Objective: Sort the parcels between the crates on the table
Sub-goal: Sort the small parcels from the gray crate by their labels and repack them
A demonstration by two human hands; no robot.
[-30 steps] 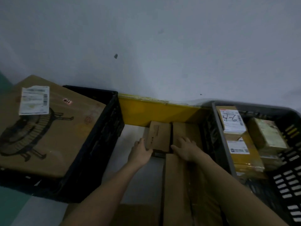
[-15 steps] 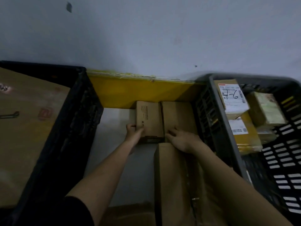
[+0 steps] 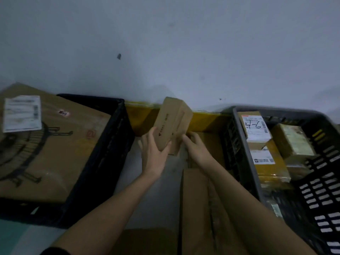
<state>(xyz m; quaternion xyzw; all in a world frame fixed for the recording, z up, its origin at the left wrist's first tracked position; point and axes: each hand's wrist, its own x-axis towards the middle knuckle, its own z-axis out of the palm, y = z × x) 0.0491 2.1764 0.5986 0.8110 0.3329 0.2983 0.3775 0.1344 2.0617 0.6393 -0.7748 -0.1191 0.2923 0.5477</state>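
Note:
A small brown cardboard box [image 3: 172,122] is lifted and tilted above the gap between the two crates. My left hand [image 3: 153,153] grips its lower left side, thumb across the front. My right hand [image 3: 196,146] holds its lower right edge from beneath. The black crate [image 3: 103,162] on the left carries a large flat carton [image 3: 46,144] with a white label. The grey crate [image 3: 246,144] on the right holds several parcels, one marked "4-6" [image 3: 254,126].
More brown boxes [image 3: 196,208] lie on the table under my right forearm, and another [image 3: 211,144] sits against the grey crate. A yellow strip [image 3: 206,122] runs along the wall behind. The white wall stands close behind everything.
The small box has been raised off the table and tipped upright between both hands. The view has swung back to the left, showing the large carton again.

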